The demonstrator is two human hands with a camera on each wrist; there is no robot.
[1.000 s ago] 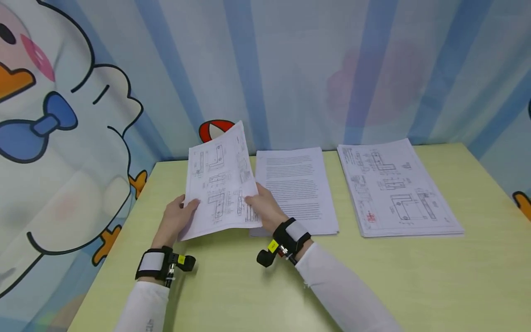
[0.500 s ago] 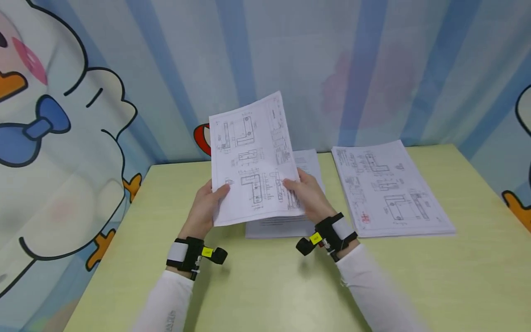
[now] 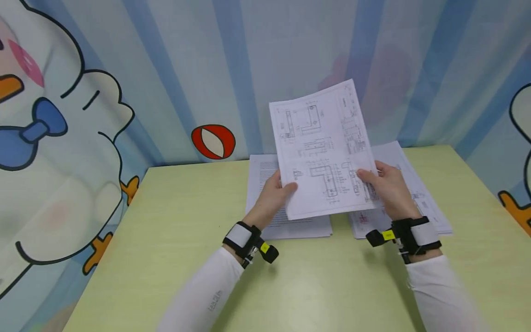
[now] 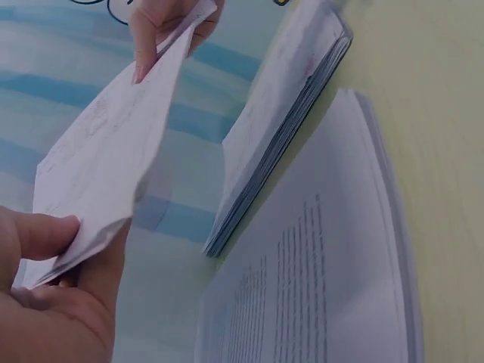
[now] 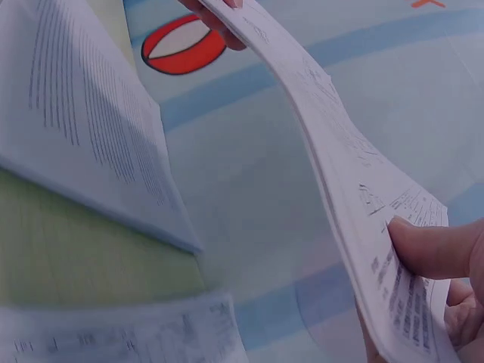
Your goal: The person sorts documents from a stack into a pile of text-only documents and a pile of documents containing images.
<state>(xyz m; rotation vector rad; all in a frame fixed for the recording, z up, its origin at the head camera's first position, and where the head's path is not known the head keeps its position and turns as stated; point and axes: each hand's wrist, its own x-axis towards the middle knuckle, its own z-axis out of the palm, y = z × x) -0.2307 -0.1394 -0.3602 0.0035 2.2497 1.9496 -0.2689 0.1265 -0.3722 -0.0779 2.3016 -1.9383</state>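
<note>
A thin stack of paper sheets (image 3: 323,152) printed with technical drawings is held up off the table, tilted toward the head camera. My left hand (image 3: 271,196) grips its lower left edge, thumb on the printed face and fingers behind. At the lower right edge my right hand (image 3: 390,189) pinches it the same way. Both wrist views show the sheets bowing slightly between the two hands. Behind and below lies a stack of text pages (image 3: 298,228), partly covered in the head view. A thicker stack of drawings (image 3: 431,210) lies to its right, also partly hidden.
The pale yellow-green table (image 3: 186,212) ends at a blue striped curtain (image 3: 174,69) with cartoon figures. A red and white ball (image 3: 213,141) is printed on it. Each wrist wears a strapped camera, such as the left one (image 3: 268,251).
Both hands have carried the held sheets from the left side of the table to the right and raised them. The text stack's left part is now uncovered, while the right drawing stack is partly covered.
</note>
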